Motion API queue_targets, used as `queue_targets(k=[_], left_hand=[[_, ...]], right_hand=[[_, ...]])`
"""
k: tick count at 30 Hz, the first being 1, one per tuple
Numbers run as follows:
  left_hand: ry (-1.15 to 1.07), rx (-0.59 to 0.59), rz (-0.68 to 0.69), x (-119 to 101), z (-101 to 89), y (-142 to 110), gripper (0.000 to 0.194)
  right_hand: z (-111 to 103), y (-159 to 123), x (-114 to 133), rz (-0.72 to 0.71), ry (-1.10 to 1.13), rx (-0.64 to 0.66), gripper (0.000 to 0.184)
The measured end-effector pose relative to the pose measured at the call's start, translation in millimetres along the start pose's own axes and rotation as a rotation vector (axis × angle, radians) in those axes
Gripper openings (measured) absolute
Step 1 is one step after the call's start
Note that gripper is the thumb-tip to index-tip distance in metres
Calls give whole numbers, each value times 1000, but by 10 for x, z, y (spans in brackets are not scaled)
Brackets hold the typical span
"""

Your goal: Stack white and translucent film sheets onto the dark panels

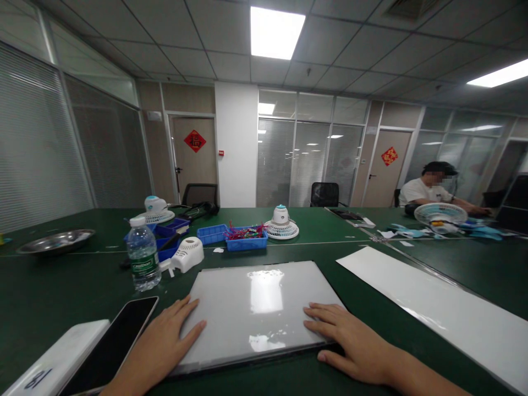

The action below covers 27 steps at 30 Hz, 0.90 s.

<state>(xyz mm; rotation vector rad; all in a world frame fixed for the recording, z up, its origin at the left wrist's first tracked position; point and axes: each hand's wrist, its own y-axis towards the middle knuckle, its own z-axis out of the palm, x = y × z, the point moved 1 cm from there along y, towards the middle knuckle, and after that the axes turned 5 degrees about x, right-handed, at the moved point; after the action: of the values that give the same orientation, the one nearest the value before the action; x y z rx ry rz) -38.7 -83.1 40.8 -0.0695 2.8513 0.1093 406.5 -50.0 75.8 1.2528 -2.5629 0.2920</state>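
A glossy white board (256, 305) lies flat on the green table (61, 286) right in front of me. My left hand (159, 344) rests open on its near left corner, fingers stretched flat. My right hand (350, 344) lies open on its near right corner, fingers spread on the board and thumb on the table. Neither hand holds anything.
A dark phone (111, 344) and a white box (53, 363) lie at the near left. Behind stand a water bottle (143, 254), a white fan part (187, 254), blue trays (245, 237), small fans (281, 223), a metal dish (55, 241). A white sheet (445, 313) lies right. A person (429, 187) sits far right.
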Motion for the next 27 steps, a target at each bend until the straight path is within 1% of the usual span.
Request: queue_targets(k=[4, 11, 15, 21, 24, 27], left_hand=[[9, 11, -9, -13, -13, -1, 71], [5, -23, 7, 35, 20, 11, 72], [5, -22, 12, 38, 33, 23, 70], [4, -41, 18, -2, -16, -1, 63], [-10, -30, 12, -17, -53, -26, 55], [-30, -25, 14, -1, -62, -22, 53]], right_hand=[[-11, 7, 12, -8, 1, -4, 57], [-49, 4, 48, -8, -6, 0, 53], [-38, 8, 20, -9, -4, 6, 52], [-33, 15, -26, -25, 38, 14, 50], [-35, 2, -36, -27, 40, 25, 49], [-34, -19, -73, -52, 68, 13, 47]])
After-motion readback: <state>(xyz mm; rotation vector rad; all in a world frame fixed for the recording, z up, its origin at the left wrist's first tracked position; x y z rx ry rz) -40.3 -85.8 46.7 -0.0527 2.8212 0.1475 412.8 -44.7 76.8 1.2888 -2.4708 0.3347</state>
